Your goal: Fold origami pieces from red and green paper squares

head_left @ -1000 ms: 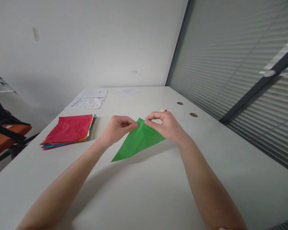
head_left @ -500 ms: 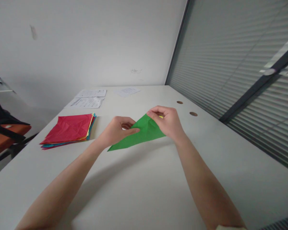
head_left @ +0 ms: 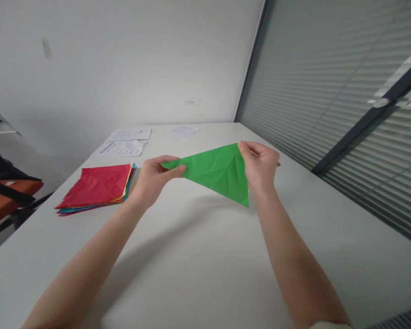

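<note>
Between my hands a creased green sheet of paper (head_left: 215, 170), triangular in outline, is stretched above the white table. My left hand (head_left: 154, 178) pinches its narrow left corner, thumb in front and fingers behind. At the upper right corner, my right hand (head_left: 260, 165) grips the paper with the thumb on the near side. A third corner hangs down beside the right wrist. Some fingers of both hands are hidden behind the paper or curled out of sight.
Left of my left hand lies a stack of coloured sheets (head_left: 97, 185), red on top. Printed papers (head_left: 125, 147) rest farther back on the table (head_left: 192, 274), with another sheet (head_left: 183, 132) beside them. An orange-seated chair (head_left: 13, 196) stands at left; blinds (head_left: 315, 91) line the right.
The green paper has been turned and pulled out flatter, its long edge now on top. My right hand has moved right and up, my left hand slightly left and up.
</note>
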A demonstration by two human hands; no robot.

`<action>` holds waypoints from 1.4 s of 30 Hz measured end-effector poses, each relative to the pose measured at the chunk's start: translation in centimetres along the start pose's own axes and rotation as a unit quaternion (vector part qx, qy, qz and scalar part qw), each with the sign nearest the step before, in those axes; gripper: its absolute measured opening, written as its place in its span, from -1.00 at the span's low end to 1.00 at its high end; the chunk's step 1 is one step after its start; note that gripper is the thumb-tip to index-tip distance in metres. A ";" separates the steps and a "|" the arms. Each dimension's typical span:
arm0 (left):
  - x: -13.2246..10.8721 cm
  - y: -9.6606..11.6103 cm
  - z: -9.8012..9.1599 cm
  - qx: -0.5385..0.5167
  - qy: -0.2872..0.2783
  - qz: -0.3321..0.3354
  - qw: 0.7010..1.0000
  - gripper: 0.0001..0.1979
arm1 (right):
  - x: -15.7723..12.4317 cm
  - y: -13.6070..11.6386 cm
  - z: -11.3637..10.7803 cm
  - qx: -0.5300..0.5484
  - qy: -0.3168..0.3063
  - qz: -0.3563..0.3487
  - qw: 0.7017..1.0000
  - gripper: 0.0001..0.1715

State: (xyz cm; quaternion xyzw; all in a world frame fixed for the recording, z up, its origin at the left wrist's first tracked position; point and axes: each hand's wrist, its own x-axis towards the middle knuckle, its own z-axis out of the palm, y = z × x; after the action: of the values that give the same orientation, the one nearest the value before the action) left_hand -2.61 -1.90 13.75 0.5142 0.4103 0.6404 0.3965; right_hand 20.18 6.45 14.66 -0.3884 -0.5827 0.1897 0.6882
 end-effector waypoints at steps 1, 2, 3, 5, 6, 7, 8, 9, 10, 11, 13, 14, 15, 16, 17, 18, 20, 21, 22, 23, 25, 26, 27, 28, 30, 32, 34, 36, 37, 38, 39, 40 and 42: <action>-0.2 -0.2 0.5 -0.033 -0.006 -0.015 0.999 -0.73 | -0.1 0.0 0.2 0.003 0.004 0.005 1.000 -0.66; -0.3 -0.4 1.1 -0.058 -0.015 -0.026 0.998 -0.70 | -0.2 0.0 0.4 0.005 0.006 0.008 1.000 -0.66; -0.6 -0.6 1.7 -0.076 -0.018 -0.034 0.996 -0.67 | -0.5 0.0 0.7 0.008 0.007 0.011 1.000 -0.66; -1.0 -1.2 2.8 -0.103 -0.021 -0.047 0.993 -0.59 | -1.1 0.0 1.3 0.014 0.009 0.018 1.000 -0.65; -1.3 -1.5 3.4 -0.117 -0.017 -0.048 0.992 -0.54 | -1.5 0.0 1.6 0.017 0.010 0.025 0.999 -0.65; -1.5 -1.8 3.9 -0.129 -0.017 -0.050 0.990 -0.49 | -1.9 0.0 2.0 0.022 0.010 0.033 0.999 -0.65; -1.7 -2.1 4.3 -0.136 -0.022 -0.060 0.989 -0.46 | -2.3 0.1 2.3 0.027 0.009 0.042 0.999 -0.65; -1.9 -2.5 4.6 -0.142 -0.023 -0.070 0.987 -0.43 | -2.6 0.1 2.6 0.032 0.006 0.050 0.998 -0.64; -2.0 -2.9 4.8 -0.144 -0.022 -0.078 0.986 -0.40 | -2.9 0.2 2.9 0.038 0.005 0.056 0.998 -0.64; -2.0 -3.2 4.9 -0.145 -0.014 -0.078 0.986 -0.39 | -3.1 0.3 3.1 0.044 0.005 0.061 0.997 -0.64; -2.0 -3.9 4.9 -0.140 0.006 -0.065 0.988 -0.41 | -3.3 0.6 3.4 0.057 0.010 0.065 0.996 -0.64; -1.9 -4.2 4.9 -0.137 0.011 -0.059 0.989 -0.44 | -3.3 0.7 3.4 0.064 0.013 0.064 0.996 -0.65; -1.8 -4.4 4.7 -0.133 0.013 -0.055 0.990 -0.48 | -3.3 0.9 3.4 0.070 0.017 0.062 0.995 -0.65; -1.7 -4.5 4.6 -0.129 0.011 -0.054 0.990 -0.53 | -3.2 1.1 3.4 0.074 0.021 0.059 0.995 -0.66; -1.6 -4.5 4.4 -0.125 0.008 -0.054 0.991 -0.56 | -3.1 1.2 3.3 0.077 0.023 0.057 0.995 -0.66; -1.6 -4.5 4.3 -0.120 0.002 -0.056 0.991 -0.58 | -3.0 1.4 3.3 0.077 0.026 0.055 0.995 -0.66; -1.5 -4.3 4.1 -0.111 -0.013 -0.069 0.991 -0.62 | -2.8 1.6 3.2 0.076 0.034 0.054 0.995 -0.65; -1.5 -4.2 4.1 -0.106 -0.019 -0.078 0.991 -0.63 | -2.7 1.6 3.1 0.075 0.038 0.054 0.995 -0.65; -1.5 -4.0 4.1 -0.102 -0.023 -0.086 0.991 -0.63 | -2.7 1.6 3.1 0.075 0.044 0.053 0.995 -0.65; -1.5 -3.9 4.2 -0.098 -0.022 -0.089 0.991 -0.62 | -2.6 1.5 3.0 0.074 0.049 0.051 0.995 -0.64; -1.5 -3.9 4.2 -0.086 0.000 -0.084 0.993 -0.62 | -2.6 1.3 3.0 0.073 0.054 0.046 0.995 -0.64; -1.5 -4.0 4.2 -0.079 0.016 -0.079 0.994 -0.62 | -2.6 1.2 3.0 0.071 0.054 0.044 0.995 -0.63; -1.4 -4.1 4.2 -0.070 0.031 -0.075 0.994 -0.62 | -2.6 1.0 2.9 0.070 0.053 0.042 0.995 -0.63; -1.4 -4.2 4.2 -0.060 0.044 -0.071 0.995 -0.63 | -2.6 0.9 2.9 0.069 0.051 0.041 0.995 -0.62; -1.2 -4.4 4.1 -0.040 0.054 -0.067 0.995 -0.63 | -2.6 0.9 2.9 0.067 0.046 0.041 0.996 -0.61; -1.0 -4.4 3.9 -0.028 0.042 -0.063 0.997 -0.63 | -2.7 0.9 2.9 0.065 0.041 0.044 0.996 -0.60; -0.8 -4.3 3.9 -0.031 0.033 -0.035 0.998 -0.64 | -2.8 1.1 3.0 0.068 0.035 0.045 0.996 -0.60; -0.7 -4.0 3.9 -0.048 0.044 0.007 0.998 -0.60 | -2.9 1.2 3.0 0.070 0.027 0.045 0.996 -0.61; -0.6 -4.0 3.9 -0.058 0.052 0.024 0.997 -0.56 | -3.0 1.2 3.1 0.070 0.024 0.045 0.996 -0.61; -0.5 -4.0 4.0 -0.068 0.060 0.033 0.995 -0.51 | -3.0 1.1 3.1 0.069 0.021 0.045 0.996 -0.61; -0.5 -4.0 4.0 -0.076 0.065 0.035 0.994 -0.47 | -3.1 1.1 3.1 0.066 0.018 0.045 0.997 -0.60; -0.4 -4.1 4.0 -0.081 0.067 0.033 0.994 -0.44 | -3.1 1.0 3.1 0.063 0.017 0.045 0.997 -0.60; -0.4 -4.3 4.0 -0.082 0.075 0.032 0.993 -0.40 | -3.0 0.8 3.1 0.058 0.017 0.045 0.997 -0.60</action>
State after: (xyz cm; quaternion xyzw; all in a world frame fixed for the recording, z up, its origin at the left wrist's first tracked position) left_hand 1.77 -0.31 10.17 0.4433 0.3684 0.7207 0.3850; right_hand 16.60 5.78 12.17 -0.3771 -0.5410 0.2473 0.7099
